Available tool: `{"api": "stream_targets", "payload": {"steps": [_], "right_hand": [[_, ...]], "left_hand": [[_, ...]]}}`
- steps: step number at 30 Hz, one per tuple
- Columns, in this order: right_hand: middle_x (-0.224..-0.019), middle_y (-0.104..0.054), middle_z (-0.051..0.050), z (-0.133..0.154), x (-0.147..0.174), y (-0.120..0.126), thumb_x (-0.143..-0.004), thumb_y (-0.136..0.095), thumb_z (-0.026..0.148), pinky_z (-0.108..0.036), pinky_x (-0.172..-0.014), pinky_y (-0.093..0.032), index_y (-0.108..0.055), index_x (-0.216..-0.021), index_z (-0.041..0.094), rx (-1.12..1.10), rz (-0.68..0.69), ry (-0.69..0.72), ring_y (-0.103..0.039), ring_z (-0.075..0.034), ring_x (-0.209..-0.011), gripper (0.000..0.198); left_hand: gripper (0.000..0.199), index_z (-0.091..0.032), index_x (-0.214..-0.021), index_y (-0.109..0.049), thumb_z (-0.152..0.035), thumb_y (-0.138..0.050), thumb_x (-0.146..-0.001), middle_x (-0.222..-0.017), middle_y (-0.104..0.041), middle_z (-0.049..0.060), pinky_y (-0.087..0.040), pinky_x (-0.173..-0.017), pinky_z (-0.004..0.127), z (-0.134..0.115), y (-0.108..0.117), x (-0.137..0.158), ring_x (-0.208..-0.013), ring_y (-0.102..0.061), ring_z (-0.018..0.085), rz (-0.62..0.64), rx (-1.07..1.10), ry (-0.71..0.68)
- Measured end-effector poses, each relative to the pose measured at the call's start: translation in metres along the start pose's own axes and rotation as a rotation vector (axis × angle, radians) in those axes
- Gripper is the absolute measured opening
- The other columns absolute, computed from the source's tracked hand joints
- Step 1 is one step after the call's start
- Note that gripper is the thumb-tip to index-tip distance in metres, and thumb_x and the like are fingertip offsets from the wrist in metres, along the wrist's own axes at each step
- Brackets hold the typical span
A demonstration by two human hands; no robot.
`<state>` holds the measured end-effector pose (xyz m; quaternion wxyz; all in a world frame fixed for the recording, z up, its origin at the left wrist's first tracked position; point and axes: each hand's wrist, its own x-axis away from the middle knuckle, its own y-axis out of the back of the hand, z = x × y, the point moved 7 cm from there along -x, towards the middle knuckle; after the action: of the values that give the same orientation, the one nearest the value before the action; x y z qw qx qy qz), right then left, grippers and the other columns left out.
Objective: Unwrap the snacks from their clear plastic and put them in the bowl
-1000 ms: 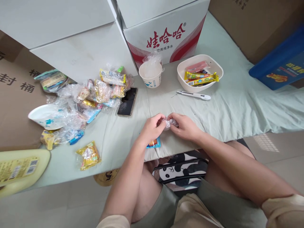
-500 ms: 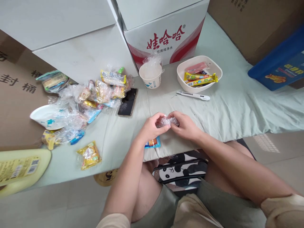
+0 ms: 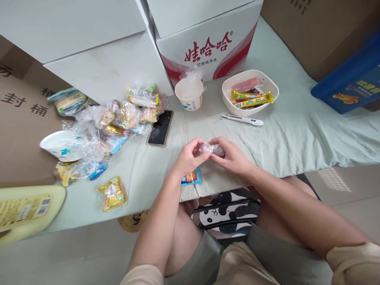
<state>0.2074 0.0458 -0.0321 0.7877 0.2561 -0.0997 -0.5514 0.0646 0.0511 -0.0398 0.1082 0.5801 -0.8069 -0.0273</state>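
Between my two hands is a crumpled bundle of clear plastic wrap [image 3: 211,149]; whether anything lies inside it I cannot tell. My left hand [image 3: 191,155] pinches its left end with thumb and fingers. On the other end my right hand [image 3: 228,155] is closed, fingers curled over the top and thumb below. Partly hidden by my left hand and wrist, a blue snack packet [image 3: 192,176] lies on the cloth under the hands. A white utility knife [image 3: 242,120] rests on the cloth beyond my right hand.
Wrapped snacks [image 3: 130,113] are heaped at the left beside a phone [image 3: 160,127] and a tipped paper cup [image 3: 61,144]. A yellow packet [image 3: 113,193] lies nearer. Behind stand a paper cup of plastic [image 3: 190,99], a white bowl [image 3: 228,101] of snacks and a white carton [image 3: 208,55].
My hands have shifted very slightly at the plastic wrap, the right thumb lying flatter along it. Both hands keep their hold. The whole view has moved a little.
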Motion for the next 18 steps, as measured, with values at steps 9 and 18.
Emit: {"api": "stream_targets", "payload": {"steps": [9, 18], "right_hand": [[-0.100, -0.069, -0.008, 0.002, -0.001, -0.009, -0.086, -0.061, 0.032, -0.035, -0.082, -0.049, -0.062, -0.103, 0.020, 0.037, 0.081, 0.044, -0.065, -0.022, -0.090, 0.020], [-0.100, -0.071, -0.008, -0.001, -0.002, -0.009, -0.087, -0.061, 0.033, -0.034, -0.080, -0.049, -0.063, -0.103, 0.020, 0.061, 0.047, 0.044, -0.065, -0.022, -0.089, 0.021]], "left_hand": [[0.033, -0.018, -0.076, -0.052, -0.048, -0.067, -0.079, -0.068, -0.048, -0.003, -0.035, -0.059, 0.024, 0.004, 0.001, -0.002, -0.063, -0.044, 0.010, -0.002, -0.030, 0.015], [0.033, -0.018, -0.078, -0.053, -0.049, -0.065, -0.082, -0.069, -0.047, -0.004, -0.034, -0.060, 0.024, 0.007, 0.002, -0.002, -0.064, -0.043, 0.010, -0.005, -0.051, -0.005]]}}
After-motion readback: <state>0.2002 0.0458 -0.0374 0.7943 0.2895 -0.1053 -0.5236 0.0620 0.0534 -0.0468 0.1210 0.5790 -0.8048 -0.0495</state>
